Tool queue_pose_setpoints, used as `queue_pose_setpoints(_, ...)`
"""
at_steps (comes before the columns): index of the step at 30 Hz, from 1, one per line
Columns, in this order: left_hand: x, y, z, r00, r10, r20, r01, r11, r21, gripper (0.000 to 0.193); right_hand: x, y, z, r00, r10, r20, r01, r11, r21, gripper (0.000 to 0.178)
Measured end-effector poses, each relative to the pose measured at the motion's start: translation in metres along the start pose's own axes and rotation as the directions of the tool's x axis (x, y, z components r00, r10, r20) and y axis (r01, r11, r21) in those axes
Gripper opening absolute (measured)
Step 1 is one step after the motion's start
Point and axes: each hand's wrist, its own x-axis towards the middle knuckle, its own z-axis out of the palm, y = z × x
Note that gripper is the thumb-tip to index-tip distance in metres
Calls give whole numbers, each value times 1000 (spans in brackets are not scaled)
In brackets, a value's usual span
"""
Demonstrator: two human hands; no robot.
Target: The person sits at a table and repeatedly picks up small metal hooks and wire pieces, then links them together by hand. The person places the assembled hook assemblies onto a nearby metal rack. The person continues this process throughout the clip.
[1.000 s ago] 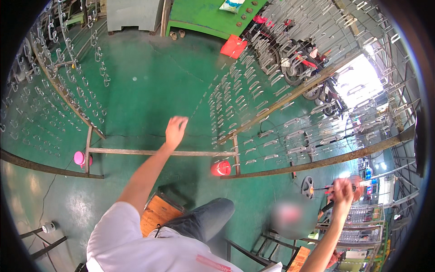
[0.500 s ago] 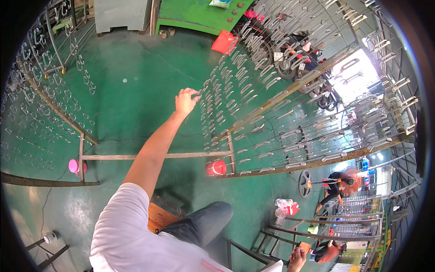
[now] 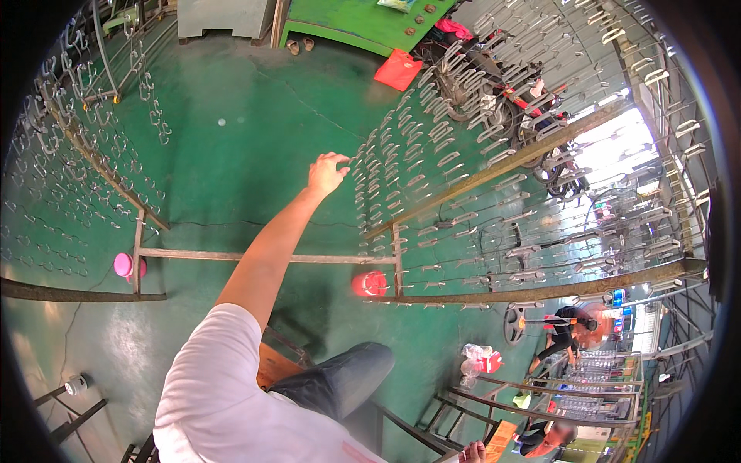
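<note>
In the head view, the left hand point(image 3: 328, 175) is held out over the green floor point(image 3: 231, 170), at the inner edge of the right-hand rack point(image 3: 471, 179). Its fingers are curled, with thumb and forefinger brought near each other beside the closest strand of metal links point(image 3: 444, 160); whether a link is pinched, or the strand merely touched, cannot be told. The right hand point(image 3: 472, 454) is largely cut off at the lower edge, beside a wooden board point(image 3: 501, 441), and its grip cannot be made out.

The oblong links are seen hung in many rows along the right-hand rack, and most of those strands can be judged already filled. Rows of hooked pieces point(image 3: 160, 131) are likewise hung at the left-hand rack point(image 3: 96, 158). How many places are left to be filled cannot be counted, since the strands overlap and are thinned by distance.

The two racks are joined by a low crossbar point(image 3: 204, 254). A red bucket point(image 3: 369, 283) is set by its right end, a pink pail point(image 3: 124, 265) by its left; their contents cannot be told.
</note>
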Motion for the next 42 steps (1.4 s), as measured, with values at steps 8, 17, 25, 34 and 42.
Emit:
queue_pose_setpoints(8, 13, 3, -1, 983, 130, -127, -151, 974, -171, 20, -15, 2, 20, 999, 20, -37, -22, 999, -34, 36)
queue_pose_setpoints(17, 12, 9, -12, 976, 189, -106, -204, 966, -159, 14, -50, -24, 57, 996, 79, -33, -81, 993, -86, 35)
queue_pose_setpoints(25, 4, 11, -25, 983, 154, -97, -161, 985, -66, 18, -53, -20, 57, 994, 112, 18, -110, 989, -97, 36)
queue_pose_setpoints(34, -4, 10, -34, 969, 162, -186, -171, 985, -33, 15, -39, 10, 40, 998, 68, -3, -68, 998, 10, 31)
queue_pose_setpoints(42, -29, 17, -65, 953, 208, -218, -211, 977, 13, 16, -34, 37, 41, 996, -11, 93, 0, 993, 116, 14)
